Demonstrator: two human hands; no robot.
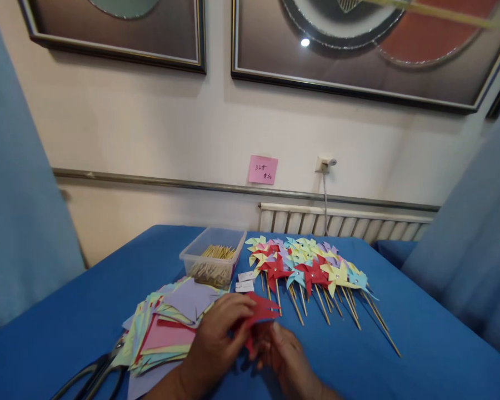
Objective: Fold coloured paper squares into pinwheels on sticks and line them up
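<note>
My left hand (216,339) and my right hand (285,350) meet low in the middle of the view, over the blue tablecloth (420,344). Both pinch a piece of red paper (260,311) with folded, pointed corners. The left fingers curl over its left edge; the right fingers hold it from below. Just left of my hands lies a loose stack of coloured paper squares (170,328). Behind my hands lie several finished paper pinwheels (312,266) on wooden sticks.
A clear plastic box (212,258) of wooden sticks stands behind the paper stack. Black scissors (94,375) lie at the lower left. Small white slips (244,282) sit beside the box. A radiator and wall are behind the table; blue fabric hangs on both sides.
</note>
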